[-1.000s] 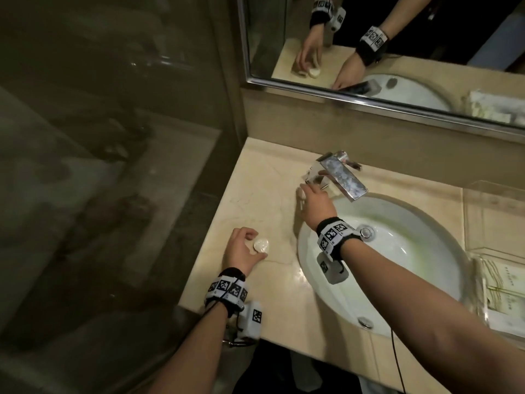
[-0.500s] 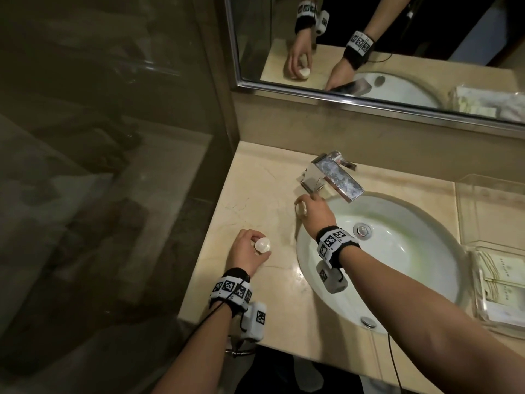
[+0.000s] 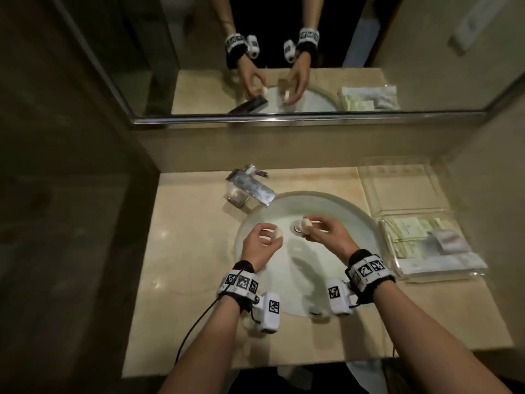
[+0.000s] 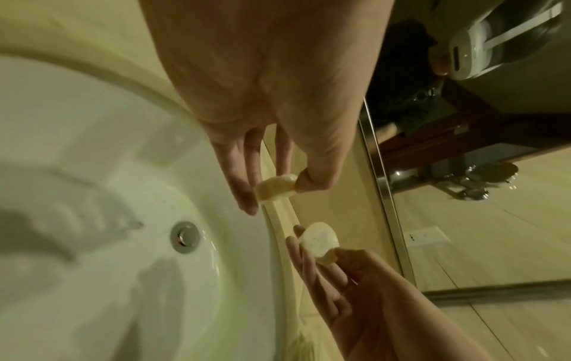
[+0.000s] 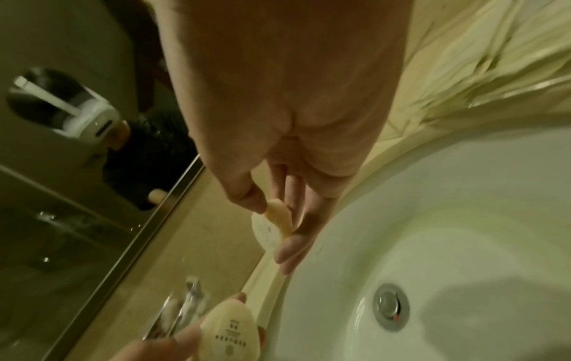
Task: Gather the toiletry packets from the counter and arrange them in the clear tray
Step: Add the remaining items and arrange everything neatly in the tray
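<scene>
Both hands hover over the white sink basin [image 3: 326, 200], each pinching a small round cream packet. My left hand [image 3: 268, 237] holds its round packet [image 3: 277, 233] between thumb and fingers, seen edge-on in the left wrist view [image 4: 276, 186]. My right hand [image 3: 311, 227] holds the other round packet [image 3: 306, 224], which shows a speckled white face in the right wrist view [image 5: 269, 230]. The two packets are a short gap apart. The clear tray [image 3: 397, 177] stands on the counter to the right, with several flat pale packets [image 3: 412, 231] lying in its near half.
A chrome faucet [image 3: 251, 187] stands at the basin's back left. The drain [image 4: 184, 237] sits below the hands. Beige counter [image 3: 184, 251] extends left to a glass wall. A mirror [image 3: 284, 52] runs along the back.
Both hands have lifted their round packets off the counter left of the sink and carried them right, over the basin. The head view has swung right, bringing the tray into view.
</scene>
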Action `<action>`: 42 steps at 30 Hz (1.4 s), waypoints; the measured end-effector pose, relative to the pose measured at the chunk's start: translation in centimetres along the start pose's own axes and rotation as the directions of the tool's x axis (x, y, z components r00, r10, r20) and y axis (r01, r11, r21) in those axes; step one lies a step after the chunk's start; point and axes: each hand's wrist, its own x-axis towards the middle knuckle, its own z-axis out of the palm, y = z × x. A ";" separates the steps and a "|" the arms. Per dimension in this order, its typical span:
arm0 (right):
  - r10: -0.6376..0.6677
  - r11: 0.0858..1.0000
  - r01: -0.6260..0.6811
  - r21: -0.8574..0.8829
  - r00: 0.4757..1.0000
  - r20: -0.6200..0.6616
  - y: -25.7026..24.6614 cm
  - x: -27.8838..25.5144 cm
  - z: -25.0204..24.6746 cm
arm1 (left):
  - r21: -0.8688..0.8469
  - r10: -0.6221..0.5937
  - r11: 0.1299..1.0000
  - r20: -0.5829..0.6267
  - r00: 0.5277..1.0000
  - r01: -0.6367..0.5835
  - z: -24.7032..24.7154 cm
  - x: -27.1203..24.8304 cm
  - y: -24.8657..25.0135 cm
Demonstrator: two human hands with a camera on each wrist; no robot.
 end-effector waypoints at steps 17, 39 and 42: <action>0.109 0.973 -0.070 0.219 0.979 -0.172 4.1 -3.8 -25.5 | -0.145 0.010 0.989 0.294 0.956 0.034 24.6 1.1 8.0; 0.024 0.838 -0.381 -0.390 0.740 -0.673 8.4 0.9 -34.8 | 0.055 -0.011 0.998 0.363 0.932 -0.010 32.8 2.6 8.9; 0.023 0.830 -0.389 -0.399 0.739 -0.673 8.3 1.3 -34.9 | 0.052 -0.030 0.999 0.385 0.923 0.011 32.6 2.8 8.7</action>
